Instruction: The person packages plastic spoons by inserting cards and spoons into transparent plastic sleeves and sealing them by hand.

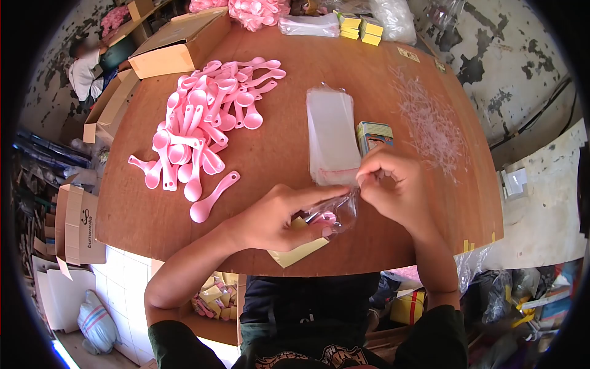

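My left hand (276, 218) grips a clear plastic bag (344, 212) over the table's near edge. Something pink shows inside the bag, and a pale yellow card (298, 253) sticks out below my fingers; whether it lies inside the bag I cannot tell. At the bag's far end, my right hand (393, 187) is closed in a pinch on its edge. Just beyond lies a stack of flat clear bags (332, 129), beside a small printed box (373, 135). To the left spreads a heap of pink measuring spoons (196, 117), with one spoon (214, 197) apart from it.
Thin clear strips (430, 117) litter the table's right side. A cardboard box (179, 43), plastic packs (308, 24) and yellow card stacks (361, 27) stand at the back. Below the near edge is a carton of yellow packets (215, 298). A person (86, 71) sits far left.
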Tool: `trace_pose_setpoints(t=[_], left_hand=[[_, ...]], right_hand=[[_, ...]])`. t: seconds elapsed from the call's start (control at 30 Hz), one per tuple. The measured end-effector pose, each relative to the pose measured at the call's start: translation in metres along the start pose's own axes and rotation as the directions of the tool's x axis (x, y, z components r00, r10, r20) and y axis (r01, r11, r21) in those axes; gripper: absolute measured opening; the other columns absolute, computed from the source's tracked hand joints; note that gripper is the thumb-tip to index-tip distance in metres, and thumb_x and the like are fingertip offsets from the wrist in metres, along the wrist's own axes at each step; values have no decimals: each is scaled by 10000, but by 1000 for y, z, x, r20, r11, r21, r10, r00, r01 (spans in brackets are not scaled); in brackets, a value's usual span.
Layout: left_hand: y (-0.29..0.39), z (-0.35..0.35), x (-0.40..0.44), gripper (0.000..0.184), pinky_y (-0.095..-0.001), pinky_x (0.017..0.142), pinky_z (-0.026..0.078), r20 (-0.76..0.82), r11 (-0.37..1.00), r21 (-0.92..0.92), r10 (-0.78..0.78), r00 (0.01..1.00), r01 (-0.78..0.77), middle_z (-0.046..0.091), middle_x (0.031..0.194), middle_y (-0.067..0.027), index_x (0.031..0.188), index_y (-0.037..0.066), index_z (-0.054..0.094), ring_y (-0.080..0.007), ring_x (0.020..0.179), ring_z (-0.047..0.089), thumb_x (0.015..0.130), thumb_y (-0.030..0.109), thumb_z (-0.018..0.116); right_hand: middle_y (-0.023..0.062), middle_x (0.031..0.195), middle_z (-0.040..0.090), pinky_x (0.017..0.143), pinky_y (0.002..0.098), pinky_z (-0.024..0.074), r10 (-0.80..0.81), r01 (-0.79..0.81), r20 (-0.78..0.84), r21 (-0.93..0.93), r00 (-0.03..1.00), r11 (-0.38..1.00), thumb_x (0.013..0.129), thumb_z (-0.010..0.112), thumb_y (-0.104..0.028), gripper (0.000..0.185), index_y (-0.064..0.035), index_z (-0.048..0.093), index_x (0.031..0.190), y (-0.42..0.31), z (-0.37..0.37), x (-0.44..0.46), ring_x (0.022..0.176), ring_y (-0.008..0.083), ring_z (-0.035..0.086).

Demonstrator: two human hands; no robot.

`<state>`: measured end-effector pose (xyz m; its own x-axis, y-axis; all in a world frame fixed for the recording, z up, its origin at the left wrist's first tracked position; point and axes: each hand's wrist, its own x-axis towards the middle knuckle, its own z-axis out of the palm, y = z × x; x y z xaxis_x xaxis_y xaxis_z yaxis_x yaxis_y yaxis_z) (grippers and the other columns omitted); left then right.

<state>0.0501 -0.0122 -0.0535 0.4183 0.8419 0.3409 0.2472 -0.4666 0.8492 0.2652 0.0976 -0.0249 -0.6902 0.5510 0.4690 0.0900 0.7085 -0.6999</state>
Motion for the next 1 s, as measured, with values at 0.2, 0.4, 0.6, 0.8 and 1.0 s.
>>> trace_pose_setpoints(t=[0.2,0.4,0.6,0.8,1.0], left_hand=[[-7,4,0,607,-274,698,522,-131,976,-215,-74,989,44,709,934,-117,1390,8,417,-110,847,666,857,56,703],[-7,3,-1,659,-256,796,522,-164,961,-246,-173,971,130,664,1065,-104,1412,-4,369,-112,952,634,842,-27,700],[0,0,2,710,-290,850,521,-55,918,-266,-320,946,295,626,1161,-128,1417,-3,359,-152,1016,625,817,-8,738],[-5,11,2,409,-280,786,534,-243,969,-240,-123,962,63,688,1022,-118,1222,-33,572,-124,930,645,897,182,695],[-6,7,3,201,-242,676,518,-286,946,-254,-271,919,200,706,851,-81,1040,-47,666,-48,752,601,949,123,611]], right_hand=[[105,972,651,775,259,501,351,-437,260,513,899,739,900,675,-124,407,-24,438,1216,-8,1,2,926,135,619],[106,944,657,751,262,524,363,-468,297,607,883,643,898,657,-67,394,-15,424,1212,-9,0,2,883,116,628],[83,871,654,656,241,525,350,-323,37,489,936,810,893,641,-13,313,-1,475,1158,-9,5,2,747,86,619],[65,867,662,622,212,484,265,-302,146,409,953,861,896,643,-18,204,-1,549,1076,-10,1,0,693,83,603],[64,927,659,680,226,490,221,-233,73,265,973,936,895,642,-19,155,-6,596,1043,-12,9,-2,768,94,606]])
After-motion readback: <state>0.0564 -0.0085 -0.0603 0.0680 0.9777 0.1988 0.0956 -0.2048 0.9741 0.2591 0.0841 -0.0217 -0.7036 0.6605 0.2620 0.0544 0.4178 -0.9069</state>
